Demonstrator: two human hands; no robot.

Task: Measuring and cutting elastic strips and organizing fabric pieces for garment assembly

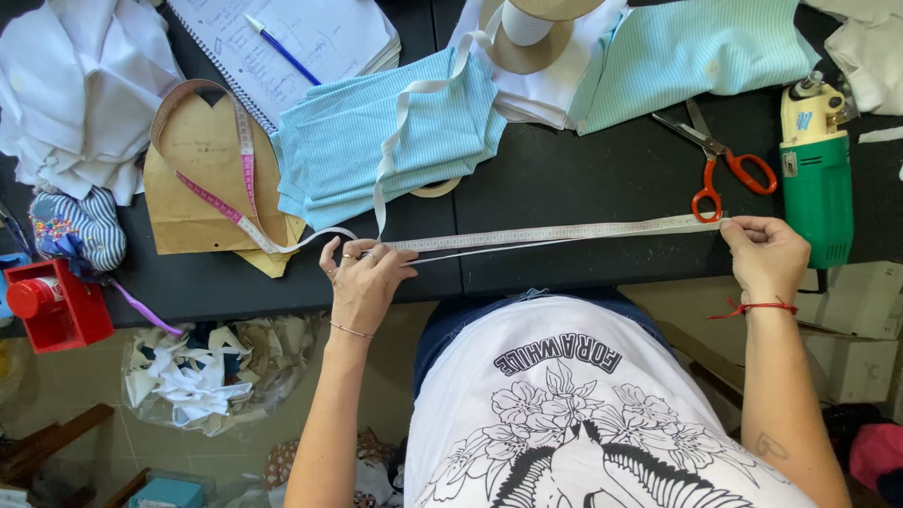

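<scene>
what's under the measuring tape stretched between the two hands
Under the measuring tape, pulled taut by the left hand and right hand, lies a thin white strip on the black table. The tape covers most of the strip.

Orange-handled scissors (717,160) lie at two o'clock on the dark bench (564,174), a green cutter (815,179) just right of them. At eleven, a notebook (301,38) carries a blue pen (282,50). A red box (58,303) sits at nine.
</scene>
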